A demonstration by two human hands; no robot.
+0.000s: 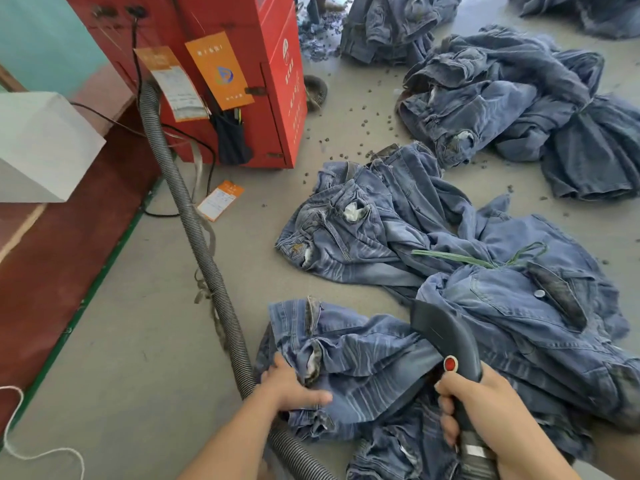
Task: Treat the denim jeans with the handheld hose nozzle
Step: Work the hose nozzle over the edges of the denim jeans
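A crumpled pair of blue denim jeans lies on the grey floor in front of me. My left hand grips its bunched fabric near a pocket at the left side. My right hand is curled round the handle of a dark grey hose nozzle with a red button. The nozzle's mouth points away from me and rests on the jeans' upper right part. A ribbed grey hose runs from the nozzle, under my left arm, up to a red machine.
More jeans lie spread ahead, with piles further back right. The red machine with orange tags stands at the back left. A white box sits on a dark red platform at left. Small dark bits dot the floor.
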